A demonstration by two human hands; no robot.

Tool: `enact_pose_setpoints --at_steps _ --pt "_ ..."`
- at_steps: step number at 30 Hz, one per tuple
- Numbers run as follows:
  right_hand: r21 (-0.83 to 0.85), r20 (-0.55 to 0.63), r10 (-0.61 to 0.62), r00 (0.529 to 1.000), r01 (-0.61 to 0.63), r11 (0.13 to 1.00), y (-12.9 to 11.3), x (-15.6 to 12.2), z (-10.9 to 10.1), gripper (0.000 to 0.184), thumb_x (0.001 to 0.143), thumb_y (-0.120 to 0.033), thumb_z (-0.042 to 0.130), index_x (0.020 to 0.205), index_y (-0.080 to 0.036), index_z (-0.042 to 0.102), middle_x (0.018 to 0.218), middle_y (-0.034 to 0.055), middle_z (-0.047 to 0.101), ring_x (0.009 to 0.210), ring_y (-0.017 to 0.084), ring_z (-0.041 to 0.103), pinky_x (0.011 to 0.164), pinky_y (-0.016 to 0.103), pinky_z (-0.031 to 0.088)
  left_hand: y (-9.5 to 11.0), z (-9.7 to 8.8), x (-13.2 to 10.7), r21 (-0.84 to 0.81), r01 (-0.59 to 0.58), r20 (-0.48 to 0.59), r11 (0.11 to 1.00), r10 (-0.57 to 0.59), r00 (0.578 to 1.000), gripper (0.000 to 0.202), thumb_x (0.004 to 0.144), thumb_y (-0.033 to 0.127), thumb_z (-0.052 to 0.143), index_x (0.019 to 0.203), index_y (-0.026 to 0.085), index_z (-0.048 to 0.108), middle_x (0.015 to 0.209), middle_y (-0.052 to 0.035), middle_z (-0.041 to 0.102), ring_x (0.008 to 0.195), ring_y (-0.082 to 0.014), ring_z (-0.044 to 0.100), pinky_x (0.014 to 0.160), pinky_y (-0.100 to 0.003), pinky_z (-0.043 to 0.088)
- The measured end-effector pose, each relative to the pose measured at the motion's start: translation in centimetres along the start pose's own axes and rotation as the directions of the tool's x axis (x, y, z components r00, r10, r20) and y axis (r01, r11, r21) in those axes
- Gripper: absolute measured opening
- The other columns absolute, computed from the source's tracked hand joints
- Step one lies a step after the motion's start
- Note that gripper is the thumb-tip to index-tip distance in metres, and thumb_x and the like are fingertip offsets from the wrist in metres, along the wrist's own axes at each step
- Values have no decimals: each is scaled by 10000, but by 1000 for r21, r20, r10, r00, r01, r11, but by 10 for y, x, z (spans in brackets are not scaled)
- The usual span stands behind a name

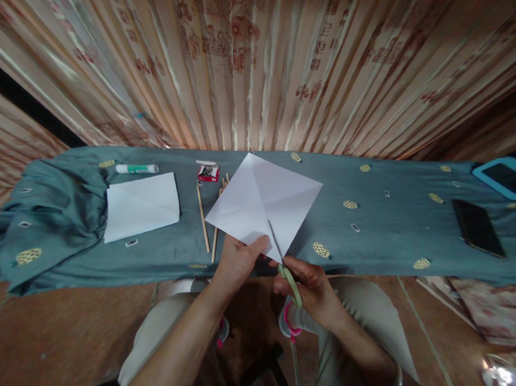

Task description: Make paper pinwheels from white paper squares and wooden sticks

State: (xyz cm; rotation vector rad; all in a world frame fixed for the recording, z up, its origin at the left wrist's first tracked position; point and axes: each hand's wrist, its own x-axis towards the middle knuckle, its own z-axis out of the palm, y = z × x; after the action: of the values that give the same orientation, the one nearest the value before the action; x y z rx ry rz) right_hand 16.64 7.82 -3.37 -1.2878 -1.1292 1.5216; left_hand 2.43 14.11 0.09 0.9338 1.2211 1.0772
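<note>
A white square sheet of paper (262, 201) with crossed fold creases lies cornerwise on the blue-green cloth (374, 232) of the table. My left hand (238, 261) pinches its near corner, fingers closed on the paper. In my right hand (310, 286) are scissors (284, 264) with light green handles, gripped tight. Their blades point up into the paper's near corner along a crease.
A stack of white paper (140, 206) lies to the left, with a green-and-white glue stick (136, 168) behind it. Thin wooden sticks (202, 217) and a small red box (208, 173) lie beside the sheet. A black phone (477, 227) and a blue-framed tablet (507, 178) rest at the right.
</note>
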Motion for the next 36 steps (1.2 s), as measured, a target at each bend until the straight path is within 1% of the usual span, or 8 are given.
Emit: enact_pose_setpoints --at_steps 5,9,12,14,18,23,29,36 --pt "36 0 23 1000 -22 999 0 -1 -1 348 647 -373 811 917 -176 712 609 -32 621 557 105 524 532 225 427 1 0 -1 12 -9 -5 1000 9 1000 177 561 293 666 584 182 531 527 35 557 474 -109 493 469 -229 387" --pt "52 2 27 1000 -27 998 1 -1 0 351 656 -400 804 908 -176 710 619 -22 637 556 113 537 525 234 431 -1 -1 -1 5 -1 27 1000 1 1000 182 591 305 665 606 182 533 536 27 564 477 -119 514 474 -237 398" --pt "14 4 8 1000 -8 1000 1 -1 -1 334 677 -406 793 904 -180 701 629 -24 637 565 108 534 537 227 429 -4 -2 0 -6 -6 22 1000 6 1000 196 593 309 671 624 183 524 543 28 568 473 -120 517 470 -237 405" --pt "-21 12 -12 1000 13 1000 1 -1 -2 308 687 -406 788 876 -183 690 636 -26 628 566 102 514 527 218 409 -5 -1 0 -13 -11 22 1000 11 1000 203 586 306 672 623 187 511 532 37 557 459 -113 506 459 -232 399" --pt "-52 33 -28 999 30 998 -1 -1 -3 268 709 -412 769 784 -185 649 622 -27 603 559 99 478 494 211 367 -6 -1 1 -16 -12 76 1000 13 997 202 600 324 659 622 189 509 509 44 539 434 -116 509 447 -236 402" --pt "-19 21 -14 1000 14 1000 -1 0 -2 257 689 -393 780 733 -188 632 618 -23 607 571 105 488 501 211 378 -6 0 1 -12 -18 57 1000 18 998 201 591 313 665 631 190 511 531 40 551 450 -116 518 457 -237 418" --pt "22 14 23 1000 -23 1000 0 0 -1 274 670 -364 798 869 -197 710 620 -31 621 566 101 517 513 203 409 -8 -2 1 6 -17 61 1000 16 998 209 607 328 672 646 189 521 533 32 570 450 -123 527 460 -241 413" --pt "3 16 11 1000 -11 1000 2 0 -2 318 697 -384 782 944 -196 711 629 -31 622 550 96 523 506 203 413 -6 -2 0 12 -7 57 1000 7 998 192 605 312 672 635 193 525 522 25 567 463 -126 519 474 -242 402"
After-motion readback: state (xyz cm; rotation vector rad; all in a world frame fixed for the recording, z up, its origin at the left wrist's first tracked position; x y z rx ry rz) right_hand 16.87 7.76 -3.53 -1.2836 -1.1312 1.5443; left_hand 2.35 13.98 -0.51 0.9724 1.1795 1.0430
